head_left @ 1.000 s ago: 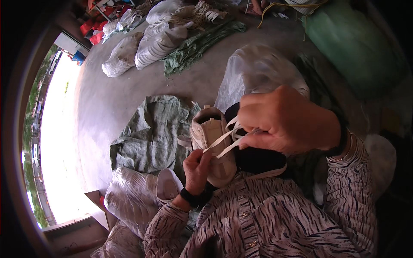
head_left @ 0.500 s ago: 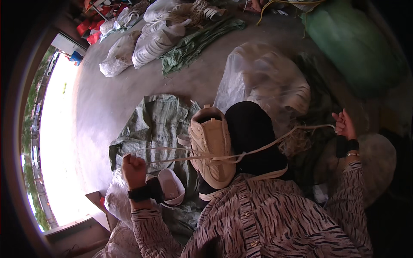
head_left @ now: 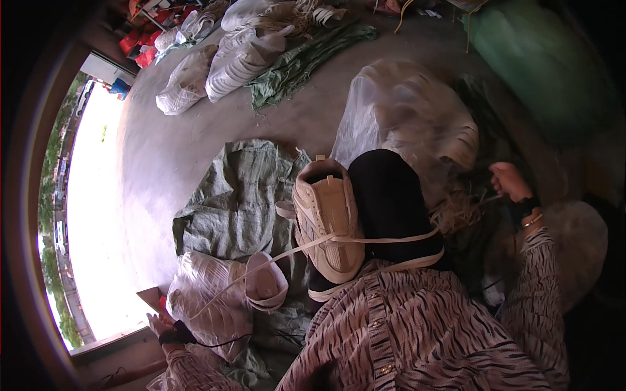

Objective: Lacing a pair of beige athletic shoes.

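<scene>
A beige sneaker (head_left: 329, 215) rests on my black-trousered lap, toe toward me, beside my raised black knee (head_left: 388, 195). Its pale shoelace (head_left: 287, 255) crosses over the toe end. One length runs taut down to my left hand (head_left: 161, 324), low at the left, with the fingers partly hidden around its end. The other length passes over the black knee toward my right hand (head_left: 510, 182), which is closed at the far right; the last stretch is hard to follow against a straw-coloured bundle (head_left: 456, 210). Both wrists wear black bands.
A pale slipper-shaped piece (head_left: 265, 283) and a clear bag of white strips (head_left: 212, 296) lie at my left on a green woven sack (head_left: 235, 195). Ahead is a clear plastic bag (head_left: 411, 117). More filled bags (head_left: 248, 62) sit farther off; a large green sack (head_left: 535, 72) stands far right.
My left hand has moved down and outward, pulling its lace length lower. My right hand has shifted slightly. The lace now lies closer against the toe end and black knee.
</scene>
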Demonstrator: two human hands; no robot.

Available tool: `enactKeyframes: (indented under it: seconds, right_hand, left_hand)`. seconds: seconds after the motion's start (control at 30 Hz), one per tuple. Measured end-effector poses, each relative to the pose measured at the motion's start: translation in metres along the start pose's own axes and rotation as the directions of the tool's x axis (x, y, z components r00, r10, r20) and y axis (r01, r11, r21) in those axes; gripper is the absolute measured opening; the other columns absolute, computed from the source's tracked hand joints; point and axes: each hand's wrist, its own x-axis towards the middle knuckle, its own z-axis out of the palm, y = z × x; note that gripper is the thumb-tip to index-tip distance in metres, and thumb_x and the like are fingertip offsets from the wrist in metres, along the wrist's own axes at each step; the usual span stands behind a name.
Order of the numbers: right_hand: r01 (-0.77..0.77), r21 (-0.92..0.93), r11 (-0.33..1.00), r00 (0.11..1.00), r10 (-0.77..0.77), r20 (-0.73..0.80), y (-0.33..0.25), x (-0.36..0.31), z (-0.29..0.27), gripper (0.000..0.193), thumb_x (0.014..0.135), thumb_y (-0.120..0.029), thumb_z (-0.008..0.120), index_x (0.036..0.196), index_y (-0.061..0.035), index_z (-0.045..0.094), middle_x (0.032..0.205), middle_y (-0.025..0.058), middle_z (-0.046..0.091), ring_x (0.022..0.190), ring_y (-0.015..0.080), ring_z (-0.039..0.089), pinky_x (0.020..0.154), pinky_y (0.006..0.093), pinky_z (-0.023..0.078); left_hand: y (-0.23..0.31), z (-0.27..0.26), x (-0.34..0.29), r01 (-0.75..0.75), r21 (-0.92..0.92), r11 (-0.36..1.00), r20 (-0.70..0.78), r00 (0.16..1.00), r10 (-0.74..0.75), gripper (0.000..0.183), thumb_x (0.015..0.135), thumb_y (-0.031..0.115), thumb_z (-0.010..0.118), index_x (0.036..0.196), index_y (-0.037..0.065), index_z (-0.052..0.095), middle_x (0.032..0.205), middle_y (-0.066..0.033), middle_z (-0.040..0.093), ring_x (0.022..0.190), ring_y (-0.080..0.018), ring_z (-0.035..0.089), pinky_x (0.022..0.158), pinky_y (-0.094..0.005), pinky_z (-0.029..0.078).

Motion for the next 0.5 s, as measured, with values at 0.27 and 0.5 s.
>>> enactKeyframes:
  seconds: [0.27,0.5]
  right_hand:
    - [0.416,0.16,0.895,0.632,-0.411,0.657,-0.178,-0.123,0.196,0.015,0.085,-0.002,0.054,0.1,0.0007,0.054,0.071,0.0072,0.063,0.063,0.0102,0.061,0.057,0.0222,0.049]
    - [0.696,0.02,0.717,0.555,-0.556,0.619,-0.154,-0.116,0.221,0.007,0.082,-0.004,0.058,0.077,-0.0016,0.053,0.063,0.0044,0.059,0.051,0.0097,0.057,0.047,0.0253,0.046]
  left_hand:
    - [-0.073,0.19,-0.345,-0.573,-0.067,0.817,0.948,0.219,0.232,0.014,0.091,0.011,0.047,0.086,0.005,0.058,0.075,-0.0013,0.052,0.062,-0.0079,0.048,0.053,-0.0228,0.038]
    - [-0.095,0.188,-0.397,-0.805,-0.418,0.422,0.869,-0.219,0.443,0.011,0.086,0.01,0.05,0.083,0.003,0.059,0.081,-0.0117,0.055,0.075,-0.0289,0.056,0.068,-0.0351,0.045]
